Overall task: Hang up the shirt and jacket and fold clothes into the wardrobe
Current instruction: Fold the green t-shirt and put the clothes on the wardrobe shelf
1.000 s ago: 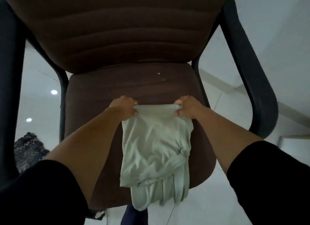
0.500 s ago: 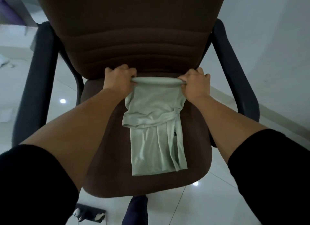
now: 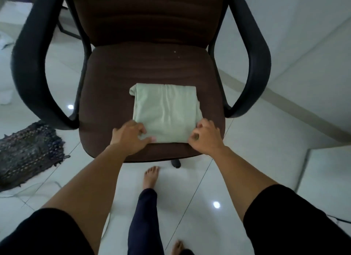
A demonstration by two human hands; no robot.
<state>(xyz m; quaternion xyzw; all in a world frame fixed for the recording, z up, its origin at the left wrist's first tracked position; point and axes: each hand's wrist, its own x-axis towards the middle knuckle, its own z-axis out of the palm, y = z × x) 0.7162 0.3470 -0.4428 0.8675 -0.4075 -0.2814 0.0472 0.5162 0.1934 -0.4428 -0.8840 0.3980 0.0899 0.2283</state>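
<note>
Folded garment [image 3: 166, 112] on brown chair seat [image 3: 114, 79]

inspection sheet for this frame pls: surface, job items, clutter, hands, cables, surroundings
Surface: brown chair seat, a few pale specks near the backrest.
Job's things: pale green garment, folded into a flat rectangle, lying on the seat's front half.
Clutter: dark woven mat on the floor, left of the chair.
Hands: left hand at the garment's near left corner, thumb on the fabric; right hand at the near right corner, fingers curled, grip unclear.
Cables: thin pale cord on the floor by the mat.
Surroundings: glossy white tile floor, black armrests, bare feet below.
</note>
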